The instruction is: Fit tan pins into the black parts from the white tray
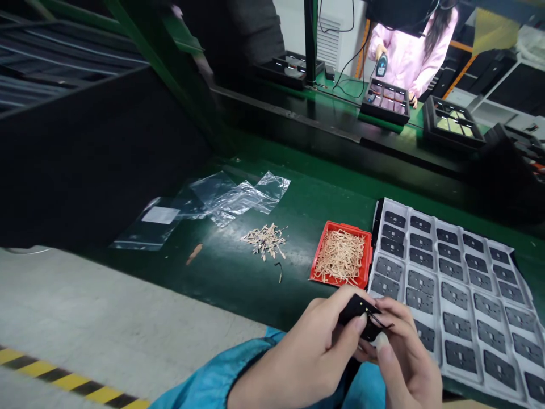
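Low in the frame, both my hands meet around one small black flat part [361, 316]. My left hand [306, 358] pinches it from the left, thumb on top. The fingers of my right hand [404, 358] curl round its right side, where a thin dark strip sticks out. Just above the hands stands a red tray [327, 238] full of thin tan strips [340, 257]. To the right lies a white sheet [511, 318] carrying several rows of dark grey parts [457, 325].
A loose pile of tan strips [266, 240] and empty clear plastic bags [230, 196] lie on the green bench [306, 204]. A big black box [93, 153] fills the left. Across the line, a person in a pink coat [409, 54] works beside black trays [385, 101].
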The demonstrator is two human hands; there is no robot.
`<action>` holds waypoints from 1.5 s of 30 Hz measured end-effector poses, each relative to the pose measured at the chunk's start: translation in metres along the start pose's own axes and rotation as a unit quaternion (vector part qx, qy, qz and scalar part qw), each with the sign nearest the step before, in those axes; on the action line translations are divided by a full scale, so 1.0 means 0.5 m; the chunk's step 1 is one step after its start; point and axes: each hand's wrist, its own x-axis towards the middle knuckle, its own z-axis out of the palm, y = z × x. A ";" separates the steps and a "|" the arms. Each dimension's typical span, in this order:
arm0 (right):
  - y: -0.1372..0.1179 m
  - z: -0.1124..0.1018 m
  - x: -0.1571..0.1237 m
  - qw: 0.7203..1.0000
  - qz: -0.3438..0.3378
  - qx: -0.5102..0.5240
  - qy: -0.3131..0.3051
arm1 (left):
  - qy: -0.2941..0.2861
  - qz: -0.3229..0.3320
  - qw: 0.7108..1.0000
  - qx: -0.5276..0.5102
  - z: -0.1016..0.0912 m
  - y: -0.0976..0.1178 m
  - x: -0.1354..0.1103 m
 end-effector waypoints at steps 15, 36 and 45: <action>-0.035 0.046 -0.011 0.992 -0.088 -0.086 0.037 | 0.141 0.085 0.986 -0.011 0.025 -0.013 0.005; -0.018 0.040 0.032 0.996 -0.066 -0.059 0.020 | 0.333 0.285 0.878 0.192 0.056 -0.081 -0.006; -0.013 0.050 0.024 0.953 -0.228 -0.157 0.122 | 0.303 0.033 0.947 -0.102 0.049 -0.040 -0.010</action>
